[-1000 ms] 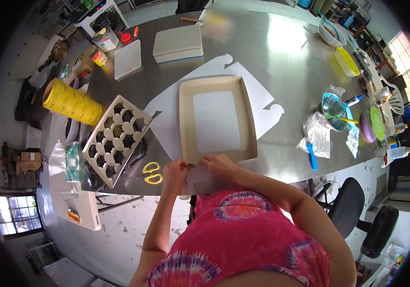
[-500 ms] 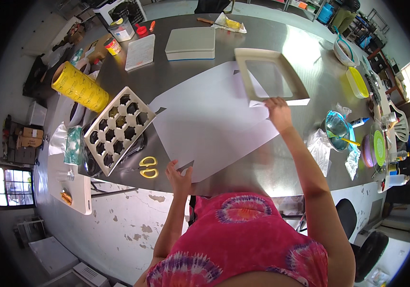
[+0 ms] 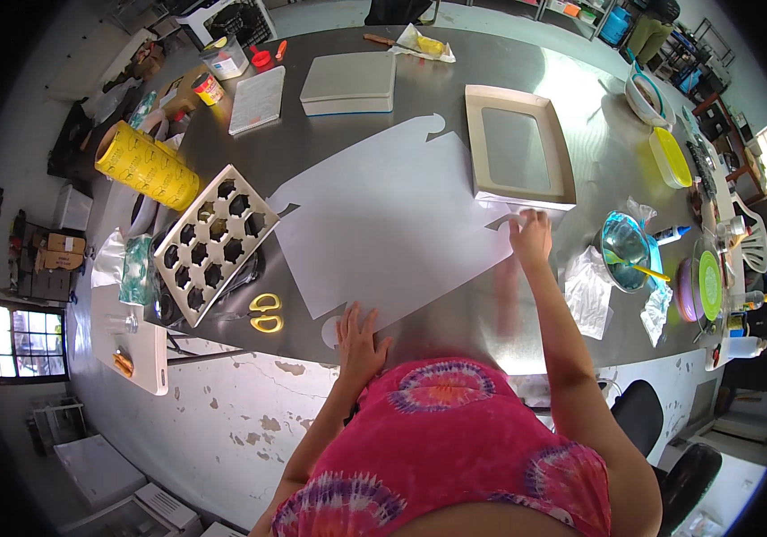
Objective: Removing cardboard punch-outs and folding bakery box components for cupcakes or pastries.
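Note:
A flat white cardboard sheet (image 3: 392, 219) with notched, hooked corner tabs lies across the middle of the steel table. My left hand (image 3: 361, 345) rests with fingers spread on its near-left corner, beside a rounded tab. At the right corner, my right hand (image 3: 532, 237) has thumb and fingers closed on the edge by the curved tab. Just beyond that hand stands a shallow box lid (image 3: 477, 148) with a clear window, its near side close to my fingertips but apart from them.
On the left are yellow-handled scissors (image 3: 266, 313), a tray with hexagonal openings (image 3: 218, 237) and a yellow roll (image 3: 146, 170). A closed white box (image 3: 347, 80) sits at the back. To the right stand a blue-lined bowl (image 3: 625, 242) and crumpled plastic (image 3: 587, 291).
The box lid has shifted right, off most of the sheet, and sits straighter. My right hand has let go of it and moved down to the sheet's corner. My left hand has slid slightly right.

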Tool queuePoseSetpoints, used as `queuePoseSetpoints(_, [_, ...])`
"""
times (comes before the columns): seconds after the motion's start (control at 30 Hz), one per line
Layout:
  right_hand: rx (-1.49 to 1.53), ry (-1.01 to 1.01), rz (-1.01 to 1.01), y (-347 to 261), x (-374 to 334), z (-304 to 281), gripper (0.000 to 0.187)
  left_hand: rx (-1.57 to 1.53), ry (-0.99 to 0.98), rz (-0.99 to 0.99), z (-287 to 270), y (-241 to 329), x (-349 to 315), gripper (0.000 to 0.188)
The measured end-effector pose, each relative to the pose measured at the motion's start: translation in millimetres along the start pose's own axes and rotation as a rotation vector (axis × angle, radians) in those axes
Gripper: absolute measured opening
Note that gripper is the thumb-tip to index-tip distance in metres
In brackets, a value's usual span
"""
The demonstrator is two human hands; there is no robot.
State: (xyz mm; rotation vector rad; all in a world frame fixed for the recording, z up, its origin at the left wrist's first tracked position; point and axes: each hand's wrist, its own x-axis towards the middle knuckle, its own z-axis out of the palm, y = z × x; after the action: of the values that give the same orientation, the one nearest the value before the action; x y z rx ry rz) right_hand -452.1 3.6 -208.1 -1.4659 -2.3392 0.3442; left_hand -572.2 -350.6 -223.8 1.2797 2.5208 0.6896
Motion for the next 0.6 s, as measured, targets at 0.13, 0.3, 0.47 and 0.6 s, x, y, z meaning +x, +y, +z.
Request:
queuePoseSetpoints(0.13, [0.072,-0.043,0.074,20,-9,10,0.039,0.096,-0.064,-0.017,-3,3,5,0.061])
queuePoseSetpoints(0.3, [0.307,-0.450,0.152,22,4,-10,0.041,0.008,-0.098,-0.060,-20,-2,10,0.068])
queuePoseSetpoints(0.47, [0.722,-0.759,0.340,22,-8,-38,0.037,0.092,-0.034,0.110,-31,5,20,0.073])
queuePoseSetpoints(0.6, [0.986,-0.807,0.369,17,-24,-64,0.032,0.188,-0.008,0.256,-33,1,23,0.061])
